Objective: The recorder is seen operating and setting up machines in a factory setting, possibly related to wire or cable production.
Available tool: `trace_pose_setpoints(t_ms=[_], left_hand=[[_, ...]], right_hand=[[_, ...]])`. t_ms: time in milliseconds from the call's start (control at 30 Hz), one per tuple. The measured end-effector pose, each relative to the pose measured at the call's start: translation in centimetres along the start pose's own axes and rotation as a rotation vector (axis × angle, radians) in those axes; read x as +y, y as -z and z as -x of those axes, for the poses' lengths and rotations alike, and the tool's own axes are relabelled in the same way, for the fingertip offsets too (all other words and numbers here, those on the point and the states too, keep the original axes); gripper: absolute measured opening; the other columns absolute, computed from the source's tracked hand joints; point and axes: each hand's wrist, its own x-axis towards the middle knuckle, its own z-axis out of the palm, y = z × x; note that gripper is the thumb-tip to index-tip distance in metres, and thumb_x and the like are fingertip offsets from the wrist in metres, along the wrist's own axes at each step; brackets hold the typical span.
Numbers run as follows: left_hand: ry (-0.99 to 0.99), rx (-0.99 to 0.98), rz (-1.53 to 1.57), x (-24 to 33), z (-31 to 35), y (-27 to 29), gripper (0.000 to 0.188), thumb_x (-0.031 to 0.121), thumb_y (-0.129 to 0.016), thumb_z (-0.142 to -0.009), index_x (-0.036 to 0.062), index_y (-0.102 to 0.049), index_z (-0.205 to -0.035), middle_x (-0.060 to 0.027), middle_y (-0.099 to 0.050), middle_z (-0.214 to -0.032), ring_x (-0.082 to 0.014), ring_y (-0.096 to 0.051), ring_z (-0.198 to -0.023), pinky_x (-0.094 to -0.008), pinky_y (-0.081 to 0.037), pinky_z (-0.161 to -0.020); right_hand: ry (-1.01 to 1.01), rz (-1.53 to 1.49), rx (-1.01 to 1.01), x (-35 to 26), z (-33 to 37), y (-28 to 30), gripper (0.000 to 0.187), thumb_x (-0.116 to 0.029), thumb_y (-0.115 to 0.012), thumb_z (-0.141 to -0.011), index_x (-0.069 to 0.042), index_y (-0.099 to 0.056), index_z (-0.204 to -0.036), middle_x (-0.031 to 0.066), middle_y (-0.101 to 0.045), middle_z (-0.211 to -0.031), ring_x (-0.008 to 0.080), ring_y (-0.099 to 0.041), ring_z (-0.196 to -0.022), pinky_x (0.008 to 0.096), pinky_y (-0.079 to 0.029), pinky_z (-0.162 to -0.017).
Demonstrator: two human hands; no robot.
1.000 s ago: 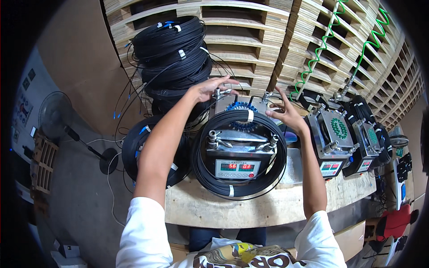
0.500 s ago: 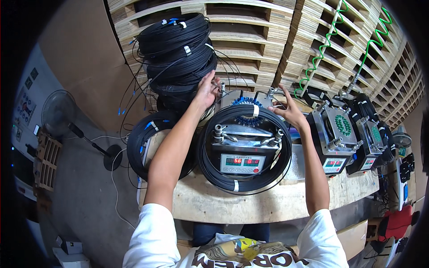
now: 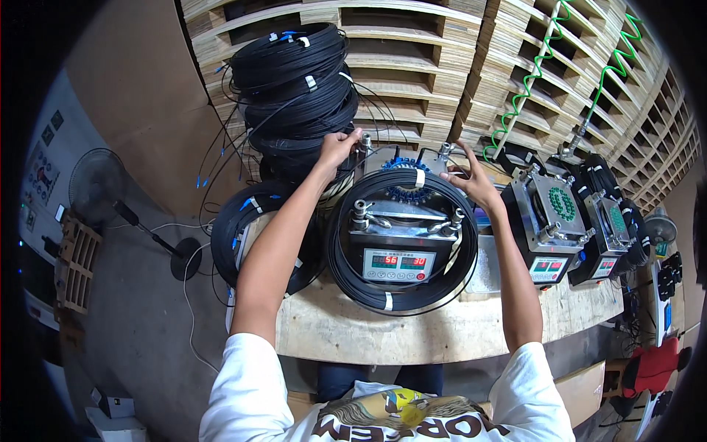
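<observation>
A polishing machine [image 3: 401,254] with a lit red digital display faces me. Its metal top plate carries a ring of blue connectors [image 3: 406,163]. A coil of black cable [image 3: 340,274], bound with white ties, hangs around the front of the machine. My left hand [image 3: 337,153] is closed, its fingertips pinched beside the rear left metal post [image 3: 366,141]; what lies between them is hidden. My right hand [image 3: 477,184] is by the rear right post [image 3: 445,150], with thumb and forefinger apart and nothing visibly held.
Stacked black cable coils [image 3: 291,96] rise at the back left, with another coil [image 3: 234,221] below. Two similar machines [image 3: 549,214] [image 3: 607,236] stand to the right on the wooden table [image 3: 353,339]. Wooden pallets [image 3: 412,44] line the back; a fan [image 3: 96,184] stands left.
My left fingers have closed from a spread pose beside the rear left post. My right hand stays near its post. The right-hand number on the display has changed.
</observation>
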Motion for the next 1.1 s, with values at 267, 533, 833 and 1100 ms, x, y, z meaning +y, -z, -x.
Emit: trace_pose_setpoints(t_ms=[267,533,833,1100], left_hand=[[-0.001,0.000,0.364,-0.5,1.3,-0.2,0.027,0.025,-0.072,-0.092,0.0073,-0.070,-0.113,-0.0023,-0.068,-0.088,-0.0080,-0.057,-0.066,-0.0247,-0.045,-0.060],[-0.864,0.147,-0.231,5.6,19.8,0.2,0.027,0.033,-0.064,-0.094,0.0109,-0.074,-0.108,-0.0215,-0.055,-0.132,-0.0356,-0.046,-0.129,-0.0482,-0.038,-0.105],[-0.783,-0.027,-0.240,0.6,23.4,1.3,0.020,0.020,-0.082,-0.079,0.0064,-0.070,-0.086,-0.0205,-0.034,-0.153,-0.0381,-0.036,-0.143,-0.0443,-0.030,-0.116],[-0.770,-0.026,-0.164,-1.2,23.7,2.6,0.026,0.021,-0.073,-0.089,0.0057,-0.073,-0.110,-0.0197,-0.046,-0.145,-0.0343,-0.047,-0.136,-0.0410,-0.036,-0.113]], right_hand=[[0.017,-0.015,-0.007,0.5,0.3,-0.9,0.101,-0.028,-0.086,-0.078,-0.009,-0.024,-0.155,0.0174,-0.035,-0.152,0.0249,-0.058,-0.114,0.0348,-0.054,-0.088],[0.199,0.199,0.427,-4.4,6.2,-1.3,0.054,-0.022,-0.071,-0.091,-0.014,-0.053,-0.141,0.0138,-0.058,-0.115,0.0203,-0.055,-0.101,0.0323,-0.048,-0.083],[0.497,0.472,0.523,-4.7,13.9,-7.8,0.034,0.001,-0.060,-0.079,-0.006,-0.071,-0.110,0.0106,-0.044,-0.089,0.0237,-0.047,-0.085,0.0337,-0.041,-0.076],[0.567,0.648,0.580,-3.5,14.4,-8.7,0.039,-0.003,-0.067,-0.070,-0.010,-0.071,-0.109,0.0109,-0.048,-0.092,0.0274,-0.047,-0.088,0.0392,-0.041,-0.081]])
